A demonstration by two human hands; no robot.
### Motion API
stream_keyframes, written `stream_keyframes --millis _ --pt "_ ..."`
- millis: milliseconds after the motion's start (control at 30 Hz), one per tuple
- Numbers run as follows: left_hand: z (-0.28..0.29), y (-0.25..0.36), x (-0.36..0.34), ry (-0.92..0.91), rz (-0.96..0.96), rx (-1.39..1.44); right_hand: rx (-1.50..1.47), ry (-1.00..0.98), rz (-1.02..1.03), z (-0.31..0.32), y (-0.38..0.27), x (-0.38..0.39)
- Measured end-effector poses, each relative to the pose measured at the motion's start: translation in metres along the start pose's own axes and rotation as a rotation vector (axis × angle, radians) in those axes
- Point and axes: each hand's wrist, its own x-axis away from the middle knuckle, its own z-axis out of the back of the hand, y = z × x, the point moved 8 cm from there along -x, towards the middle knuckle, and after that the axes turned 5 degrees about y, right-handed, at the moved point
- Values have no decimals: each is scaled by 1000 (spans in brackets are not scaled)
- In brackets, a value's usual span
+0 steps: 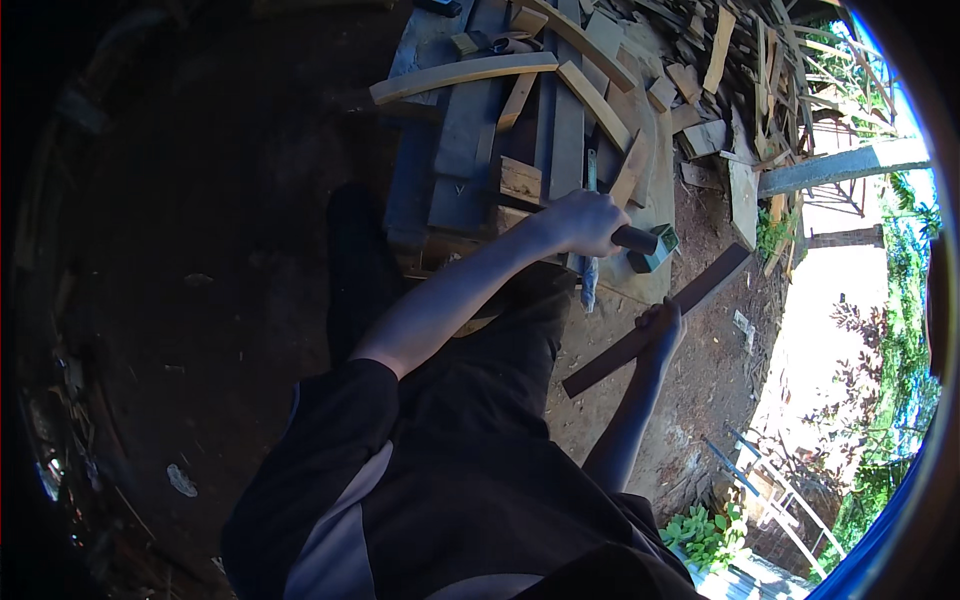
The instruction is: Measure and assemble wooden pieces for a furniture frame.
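Note:
My left hand (590, 222) is closed on a short dark piece (636, 239) that sticks out toward the right. Below and right of it, my right hand (660, 325) grips a long, dark brown wooden strip (715, 275), held diagonally. Near my left hand lie a narrow strip-like object (590, 285) with a pale lower end, a small green container (655, 258) and a light wood block (520, 180). Several curved pale wooden pieces (460, 75) rest on dark boards (460, 140) in front of me.
A jumbled pile of offcuts (710, 80) fills the upper right, by a grey post (830, 170). My legs stand against the stacked boards. Dirt ground (200, 250) spreads at the left. Plants (700, 530) and pale slanted bars (780, 500) are at the lower right, in sunlight.

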Motion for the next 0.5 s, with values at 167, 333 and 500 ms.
stream_keyframes --millis 167,333,500 --pt "-11 32 -6 72 -145 5 -130 -34 24 -14 16 33" --pt "-17 39 -15 74 -168 76 -140 -178 74 -33 27 74" --pt "-20 31 -16 38 -111 80 -185 -205 63 -19 14 62"
